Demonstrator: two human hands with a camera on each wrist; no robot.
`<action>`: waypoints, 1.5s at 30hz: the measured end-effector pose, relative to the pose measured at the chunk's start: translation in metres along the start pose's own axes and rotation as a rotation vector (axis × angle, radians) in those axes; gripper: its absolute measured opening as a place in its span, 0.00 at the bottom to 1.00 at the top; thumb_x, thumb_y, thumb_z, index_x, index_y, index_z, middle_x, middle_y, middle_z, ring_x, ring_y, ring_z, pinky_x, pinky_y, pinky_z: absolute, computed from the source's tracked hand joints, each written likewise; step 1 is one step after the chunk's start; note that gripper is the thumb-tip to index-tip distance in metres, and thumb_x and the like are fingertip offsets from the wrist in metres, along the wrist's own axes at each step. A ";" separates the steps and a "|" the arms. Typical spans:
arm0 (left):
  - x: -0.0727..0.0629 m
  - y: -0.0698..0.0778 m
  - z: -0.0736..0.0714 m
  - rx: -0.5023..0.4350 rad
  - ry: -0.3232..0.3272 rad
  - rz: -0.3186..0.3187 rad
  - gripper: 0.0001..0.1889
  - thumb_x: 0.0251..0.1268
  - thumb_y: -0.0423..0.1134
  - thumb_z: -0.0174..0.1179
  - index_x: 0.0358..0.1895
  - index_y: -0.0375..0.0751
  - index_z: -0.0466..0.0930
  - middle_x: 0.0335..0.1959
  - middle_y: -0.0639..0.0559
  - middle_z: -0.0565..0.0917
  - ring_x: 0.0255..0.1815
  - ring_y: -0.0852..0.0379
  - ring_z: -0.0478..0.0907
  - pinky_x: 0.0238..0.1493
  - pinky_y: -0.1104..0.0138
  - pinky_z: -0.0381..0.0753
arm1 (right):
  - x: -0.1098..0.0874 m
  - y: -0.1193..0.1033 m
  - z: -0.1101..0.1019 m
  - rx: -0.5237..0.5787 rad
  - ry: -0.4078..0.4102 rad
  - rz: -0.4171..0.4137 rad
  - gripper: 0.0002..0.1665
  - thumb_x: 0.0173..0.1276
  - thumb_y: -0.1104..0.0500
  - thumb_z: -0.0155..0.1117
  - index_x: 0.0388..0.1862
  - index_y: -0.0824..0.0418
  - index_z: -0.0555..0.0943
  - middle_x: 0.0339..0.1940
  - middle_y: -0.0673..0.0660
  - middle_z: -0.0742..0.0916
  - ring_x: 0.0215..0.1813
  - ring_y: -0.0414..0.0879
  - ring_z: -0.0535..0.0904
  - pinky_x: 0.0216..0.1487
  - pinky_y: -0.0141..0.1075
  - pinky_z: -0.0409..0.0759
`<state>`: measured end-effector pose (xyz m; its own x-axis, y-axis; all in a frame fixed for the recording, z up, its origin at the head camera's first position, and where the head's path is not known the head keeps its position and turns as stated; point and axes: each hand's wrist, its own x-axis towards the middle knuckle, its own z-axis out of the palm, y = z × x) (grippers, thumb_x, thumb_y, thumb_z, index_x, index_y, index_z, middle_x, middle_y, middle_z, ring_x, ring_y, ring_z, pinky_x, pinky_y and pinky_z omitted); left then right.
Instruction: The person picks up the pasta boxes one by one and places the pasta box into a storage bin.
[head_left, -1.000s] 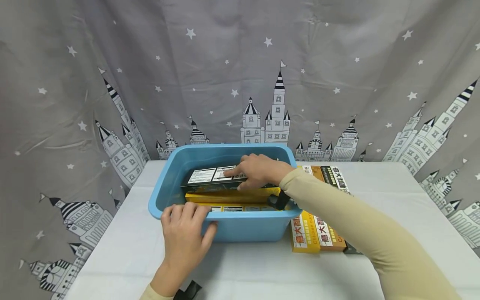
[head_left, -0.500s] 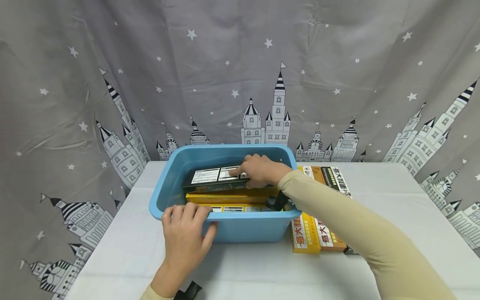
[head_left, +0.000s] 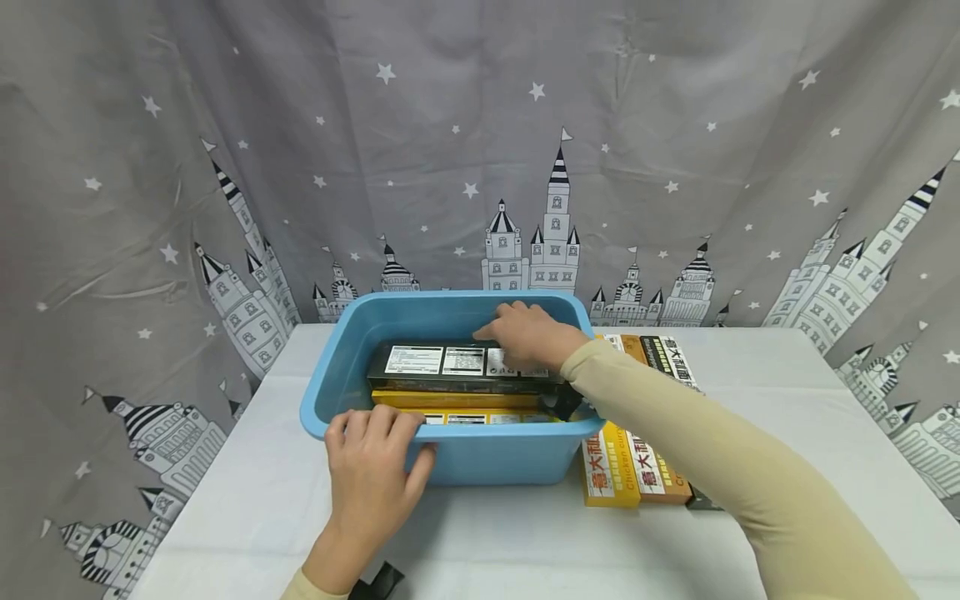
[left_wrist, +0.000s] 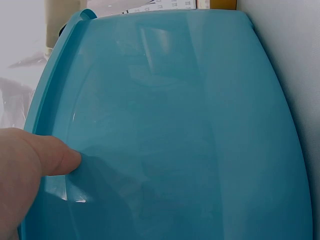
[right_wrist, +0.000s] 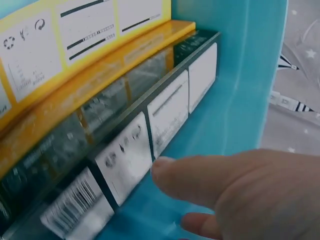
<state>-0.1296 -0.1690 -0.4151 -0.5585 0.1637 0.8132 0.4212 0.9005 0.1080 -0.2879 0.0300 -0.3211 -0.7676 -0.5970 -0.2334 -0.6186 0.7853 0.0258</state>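
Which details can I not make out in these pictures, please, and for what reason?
Head view: part of the black box in the blue tub, behind the right hand.
Head view: the middle of the boxes beside the tub, behind the right sleeve.
Left wrist view: most of the left hand, cut off by the left edge.
Right wrist view: small print on the white labels, too blurred.

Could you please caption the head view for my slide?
Left hand grips blue tub; right hand near the black box inside.
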 end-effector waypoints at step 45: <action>-0.001 -0.001 0.003 -0.014 0.016 0.007 0.12 0.47 0.39 0.66 0.37 0.41 0.83 0.31 0.46 0.78 0.36 0.43 0.70 0.51 0.43 0.63 | -0.198 0.160 0.144 0.256 0.217 0.510 0.45 0.74 0.41 0.56 0.76 0.71 0.60 0.68 0.91 0.61 0.59 0.89 0.71 0.50 0.75 0.74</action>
<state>-0.1314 -0.1685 -0.4172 -0.5438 0.1634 0.8232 0.4352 0.8936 0.1101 -0.2106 0.2974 -0.4111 -0.9897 -0.1342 -0.0490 -0.1249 0.9795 -0.1582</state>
